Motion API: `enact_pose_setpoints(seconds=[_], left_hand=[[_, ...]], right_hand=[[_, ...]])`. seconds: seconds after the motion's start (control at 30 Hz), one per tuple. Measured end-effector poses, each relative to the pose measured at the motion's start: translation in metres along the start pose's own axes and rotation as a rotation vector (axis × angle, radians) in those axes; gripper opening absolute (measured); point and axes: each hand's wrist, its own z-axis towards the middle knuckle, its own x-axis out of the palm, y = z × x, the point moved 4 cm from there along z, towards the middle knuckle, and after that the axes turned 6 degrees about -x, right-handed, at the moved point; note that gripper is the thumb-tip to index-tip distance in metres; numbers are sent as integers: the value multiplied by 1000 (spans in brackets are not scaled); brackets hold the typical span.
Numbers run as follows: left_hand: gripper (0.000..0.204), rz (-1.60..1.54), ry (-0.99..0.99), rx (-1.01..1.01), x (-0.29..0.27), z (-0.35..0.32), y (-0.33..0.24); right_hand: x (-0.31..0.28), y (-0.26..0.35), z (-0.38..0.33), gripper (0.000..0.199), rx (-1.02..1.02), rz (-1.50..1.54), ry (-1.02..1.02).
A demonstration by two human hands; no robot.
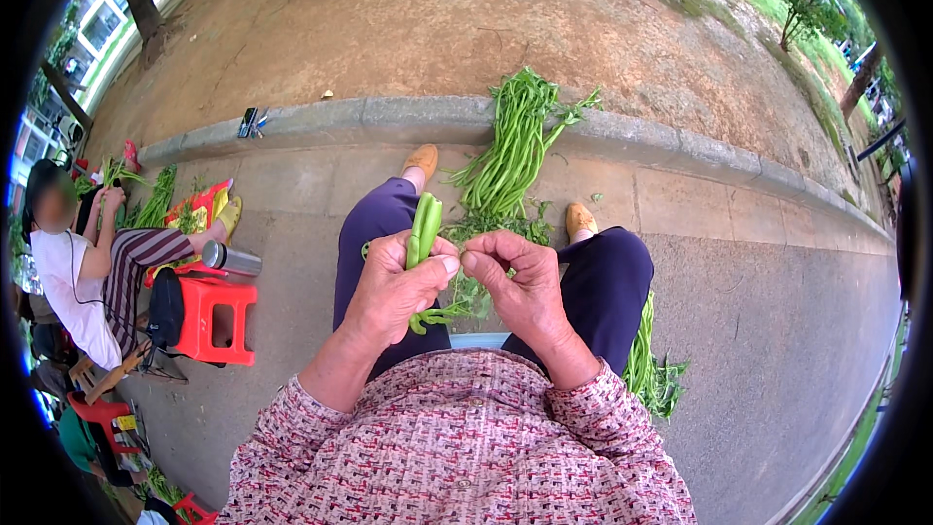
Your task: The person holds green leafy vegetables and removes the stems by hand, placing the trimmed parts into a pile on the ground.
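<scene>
My left hand (389, 292) is closed around a few thick green vegetable stems (426, 222), which stick up past the thumb; a curled leafy end hangs below the fist. Close beside it, my right hand (525, 294) pinches with thumb and forefinger at something too small to make out. The two thumbs nearly meet. Beyond my hands, a heap of long leafy green stems (507, 151) leans over the kerb between my feet. Loose leaves (476, 299) show below and between my hands.
More greens (643, 369) lie on the pavement by my right leg. The concrete kerb (408, 121) crosses ahead, with a phone and keys (251, 123) on it. At left are a red plastic stool (216, 321), a metal flask (233, 259) and a seated person (83, 262) handling greens.
</scene>
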Motion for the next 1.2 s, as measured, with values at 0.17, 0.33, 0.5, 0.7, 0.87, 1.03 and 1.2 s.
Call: enact_pose_setpoints(seconds=[0.17, 0.33, 0.5, 0.7, 0.87, 1.03, 1.2], left_hand=[[12, -16, -11, -10, -4, 2, 1], [19, -55, -14, -59, -6, 2, -1], [20, 21, 65, -130, -4, 1, 4], [9, 20, 49, -132, -4, 0, 4], [8, 128, 13, -9, -2, -2, -1], [9, 200, -27, 46, -1, 0, -2], [9, 201, 13, 50, -3, -2, -3]], right_hand=[[-3, 7, 1, 5, -17, -149, 13], [-2, 17, 3, 7, -247, -357, 60], [2, 25, 4, 12, -460, -516, 76], [3, 27, 3, 12, -490, -561, 81], [9, 28, 1, 12, -494, -666, 43], [11, 20, 1, 12, -391, -632, -56], [8, 17, 5, 9, -327, -642, -111]])
